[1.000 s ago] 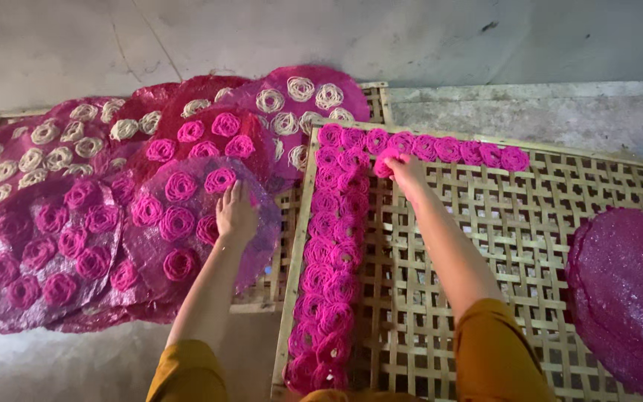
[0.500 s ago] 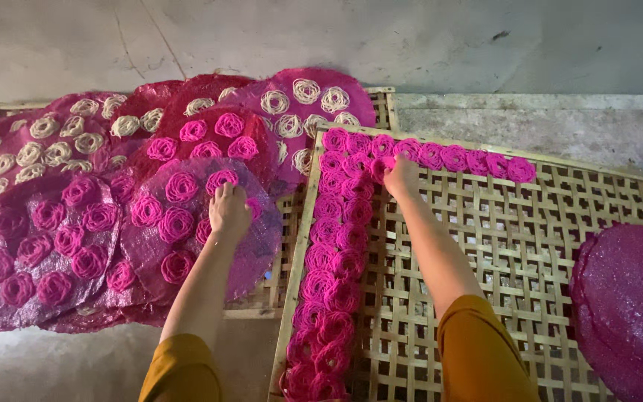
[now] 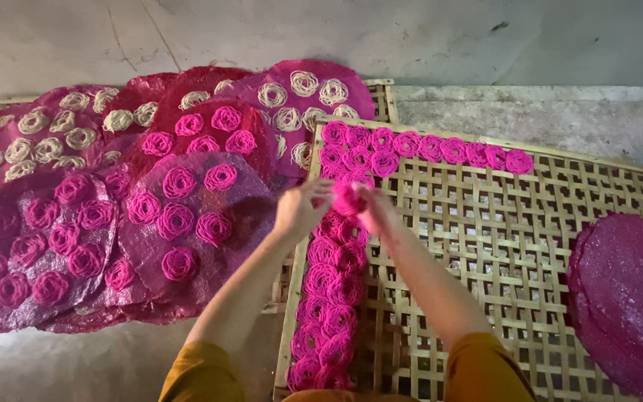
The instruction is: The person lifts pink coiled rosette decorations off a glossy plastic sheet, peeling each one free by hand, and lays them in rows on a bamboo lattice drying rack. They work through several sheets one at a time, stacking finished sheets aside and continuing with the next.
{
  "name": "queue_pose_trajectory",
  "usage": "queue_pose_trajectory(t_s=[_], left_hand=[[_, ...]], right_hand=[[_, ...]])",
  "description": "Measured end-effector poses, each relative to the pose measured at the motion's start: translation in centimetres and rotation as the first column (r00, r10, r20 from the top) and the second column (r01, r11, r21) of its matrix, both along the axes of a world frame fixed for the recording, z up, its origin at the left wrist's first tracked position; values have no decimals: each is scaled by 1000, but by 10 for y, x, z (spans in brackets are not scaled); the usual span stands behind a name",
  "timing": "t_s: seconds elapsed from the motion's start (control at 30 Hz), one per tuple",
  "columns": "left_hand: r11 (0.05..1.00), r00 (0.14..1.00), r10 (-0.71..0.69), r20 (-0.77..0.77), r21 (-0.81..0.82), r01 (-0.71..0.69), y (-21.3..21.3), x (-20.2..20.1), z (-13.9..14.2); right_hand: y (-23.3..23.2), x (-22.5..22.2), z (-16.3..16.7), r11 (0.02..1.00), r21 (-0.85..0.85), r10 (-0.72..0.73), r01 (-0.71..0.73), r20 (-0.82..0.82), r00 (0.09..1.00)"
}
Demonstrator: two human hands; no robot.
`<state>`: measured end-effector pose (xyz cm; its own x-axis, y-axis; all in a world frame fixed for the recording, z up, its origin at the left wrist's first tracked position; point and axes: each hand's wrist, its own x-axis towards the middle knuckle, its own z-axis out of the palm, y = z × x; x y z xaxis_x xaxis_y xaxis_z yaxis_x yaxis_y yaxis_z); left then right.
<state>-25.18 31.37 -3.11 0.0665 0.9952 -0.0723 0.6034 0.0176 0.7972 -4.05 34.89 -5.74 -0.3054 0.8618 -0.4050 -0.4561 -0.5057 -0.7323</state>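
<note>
My left hand (image 3: 301, 209) and my right hand (image 3: 376, 209) meet above the left side of a woven bamboo tray (image 3: 500, 246), both pinching one pink coiled noodle round (image 3: 347, 199) between them. Beneath them a column of pink rounds (image 3: 327, 298) runs down the tray's left edge. A row of pink rounds (image 3: 440, 149) lines the tray's far edge. To the left lie round purple mesh mats (image 3: 195, 223) with pink rounds on them.
More mesh mats (image 3: 31, 141) at far left and back carry cream-coloured coiled rounds (image 3: 303, 83). A stack of bare purple mesh mats (image 3: 626, 298) rests on the tray's right end. A grey concrete wall (image 3: 411, 37) stands behind; the floor (image 3: 76, 365) is concrete.
My left hand left the purple mat and came right with a pink round. My right hand drew back from the tray's far corner, and both hands now hold the round together.
</note>
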Motion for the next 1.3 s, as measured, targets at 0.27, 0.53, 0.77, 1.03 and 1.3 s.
queue_pose_trajectory(t_s=[0.27, 0.53, 0.77, 1.03, 1.3], left_hand=[[871, 590, 490, -642, 386, -304, 17, -148, -28], [834, 665, 514, -542, 136, -534, 26, -165, -30], [840, 758, 540, -366, 190, -508, 24, -170, -24], [797, 872, 444, 207, 352, -490, 13, -129, -13], [994, 973, -104, -205, -45, 97, -43, -16, 34]], right_hand=[[57, 89, -28, 964, 208, -203, 165, 175, 963], [44, 63, -30, 762, 575, -492, -298, 813, 312], [38, 59, -35, 563, 703, -714, -435, 678, 173], [26, 50, -28, 405, 804, -882, -434, 469, 47], [-27, -36, -36, 994, 109, 6, 9, -133, 991]])
